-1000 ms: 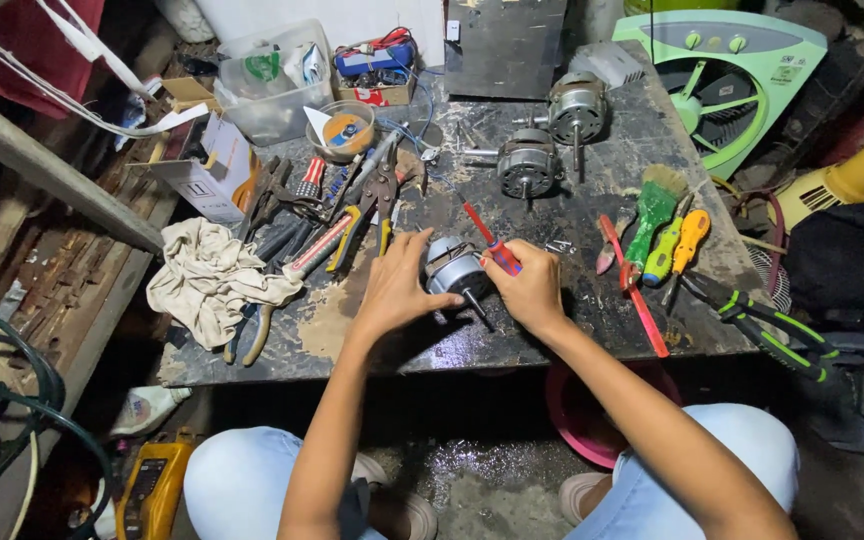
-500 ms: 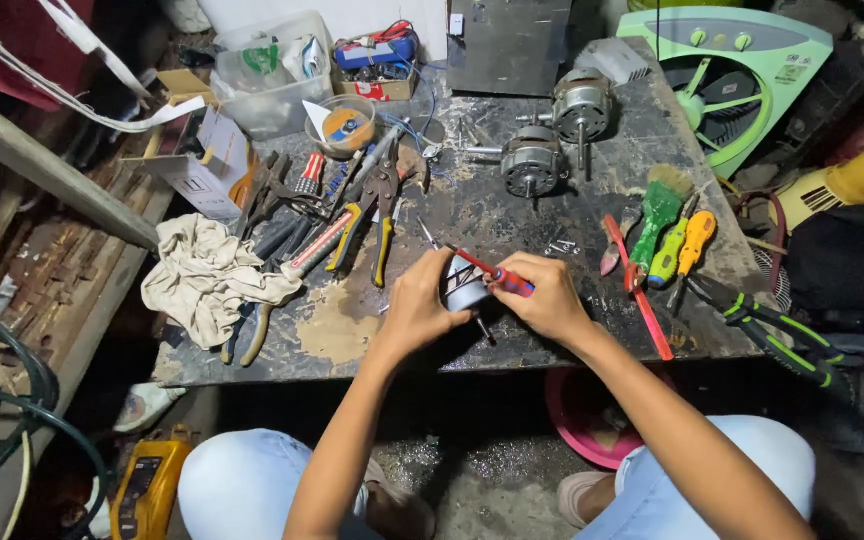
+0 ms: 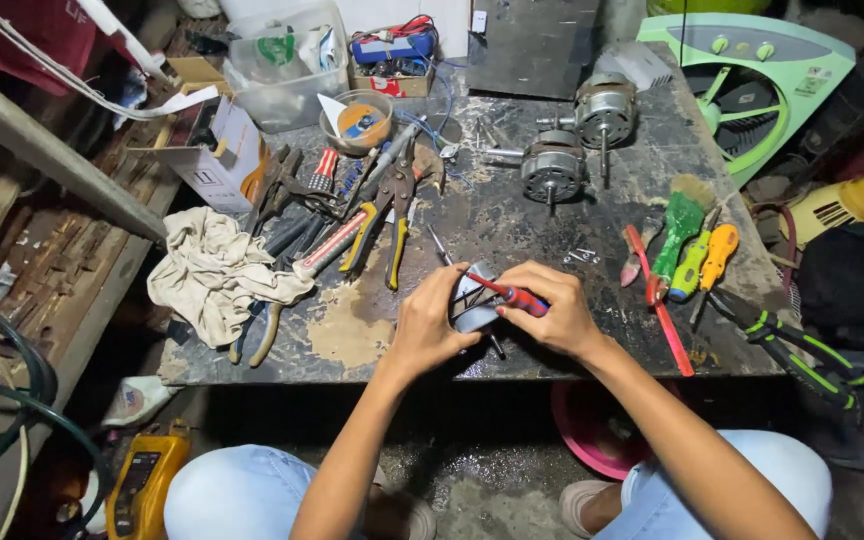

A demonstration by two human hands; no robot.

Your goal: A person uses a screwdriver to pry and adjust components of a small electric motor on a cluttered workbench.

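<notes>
1. motor (image 3: 472, 300) sits near the front edge of the bench (image 3: 512, 215), between my two hands, its thin shaft poking down toward me past the casing.
2. my left hand (image 3: 427, 325) is curled around the motor's left side, fingers closed on the casing.
3. my right hand (image 3: 552, 310) is closed on a red-handled screwdriver (image 3: 502, 292); its long axis runs almost level, handle to the right, tip pointing left and slightly away from me onto the top of the motor.
4. two more motors (image 3: 577, 135) stand further back on the bench, well apart from mine.
5. pliers (image 3: 392, 205) and a rag (image 3: 214, 272) lie to my left; a green brush (image 3: 680, 222) lies to my right.
</notes>
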